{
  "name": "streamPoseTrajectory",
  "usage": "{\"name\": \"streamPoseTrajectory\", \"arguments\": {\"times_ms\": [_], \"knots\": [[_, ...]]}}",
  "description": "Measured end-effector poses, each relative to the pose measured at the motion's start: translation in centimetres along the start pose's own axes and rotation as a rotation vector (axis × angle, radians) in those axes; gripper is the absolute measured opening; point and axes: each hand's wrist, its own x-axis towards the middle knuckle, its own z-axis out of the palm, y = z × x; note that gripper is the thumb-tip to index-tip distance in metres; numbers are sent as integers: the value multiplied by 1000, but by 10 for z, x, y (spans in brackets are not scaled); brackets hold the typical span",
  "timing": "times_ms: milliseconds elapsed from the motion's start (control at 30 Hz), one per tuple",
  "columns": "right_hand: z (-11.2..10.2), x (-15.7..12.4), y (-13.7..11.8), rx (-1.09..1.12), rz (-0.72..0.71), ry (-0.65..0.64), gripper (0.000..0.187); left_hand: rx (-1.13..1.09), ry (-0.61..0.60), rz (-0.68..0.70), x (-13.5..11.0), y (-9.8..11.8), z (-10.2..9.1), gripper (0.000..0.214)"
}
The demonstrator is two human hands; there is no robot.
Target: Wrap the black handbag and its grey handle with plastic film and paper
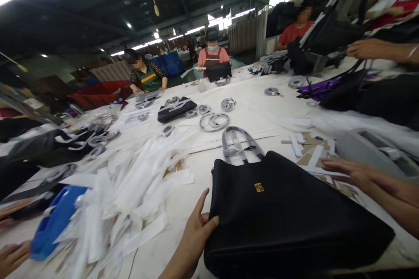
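A black tote bag (281, 209) with grey handles (237, 144) and a small gold badge (259, 187) lies flat on the white table (255, 109) in front of me. My left hand (196, 229) rests at the bag's left edge, thumb on the fabric and index finger stretched out. My right hand (352, 172) hovers flat, fingers extended, just right of the bag over scraps of paper (306, 150), holding nothing.
A heap of white paper strips (131, 196) and a blue object (54, 222) lie to the left. Coiled grey straps (214, 121) and another black bag (176, 109) lie farther back. Several people work around the table; someone's hand (11, 257) shows at the lower left.
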Motion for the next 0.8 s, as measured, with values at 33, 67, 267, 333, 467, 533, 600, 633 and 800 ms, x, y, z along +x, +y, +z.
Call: {"name": "streamPoseTrajectory", "arguments": {"times_ms": [33,67,267,333,467,533,600,633,800], "knots": [[-3,16,-17,-62,-15,-44,46,4,-2,1,1,-1,-1,119],[-2,33,-33,-86,-74,-137,46,14,-1,6,2,-1,-1,119],[50,108,-79,-110,-425,-607,48,5,13,2,5,-8,-5,113],[64,115,-69,-133,-404,-627,50,-84,-15,-28,8,-13,-6,118],[66,107,-38,-137,-311,-623,50,-229,-48,-70,17,-25,-7,122],[57,94,-28,-95,-239,-560,49,-248,-33,-72,20,-29,-6,124],[44,76,-24,-46,-143,-458,48,-269,-11,-59,20,-31,-5,124],[37,64,-22,-38,-91,-413,49,-271,3,-52,20,-31,-4,123],[11,5,-4,-96,140,-265,69,-240,76,-40,16,-29,-1,118]]}}
